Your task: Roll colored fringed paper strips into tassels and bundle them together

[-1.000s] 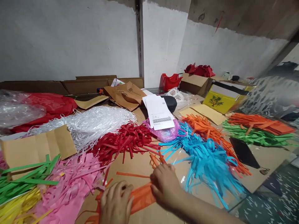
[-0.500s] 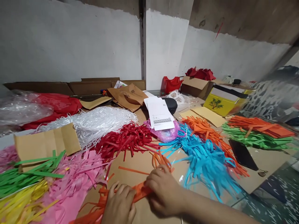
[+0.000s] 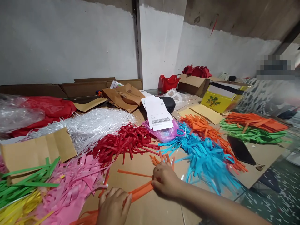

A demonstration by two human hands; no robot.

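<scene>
A bundle of orange strips [image 3: 141, 191] stretches between my hands, low over the cardboard sheet [image 3: 150, 215]. My left hand [image 3: 114, 204] is closed around its near left part, and loose orange strip ends show at the left of that hand. My right hand [image 3: 165, 179] grips the other part, with orange ends sticking out beyond the knuckles. One single orange strip [image 3: 133, 173] lies on the cardboard between the hands. Whether the bundle is tied is not visible.
Around the cardboard lie piles of red strips [image 3: 126, 140], blue strips [image 3: 203, 159], pink strips [image 3: 72, 184] and green strips [image 3: 28, 179]. White papers [image 3: 156, 112] lie at the back. A phone [image 3: 240, 150] and a yellow box [image 3: 217, 98] are at the right; a person's patterned clothing [image 3: 255, 93] shows behind.
My hands have moved apart, the left one down and leftward, the right slightly up and rightward. More of the orange bundle shows between them. The view has shifted a little.
</scene>
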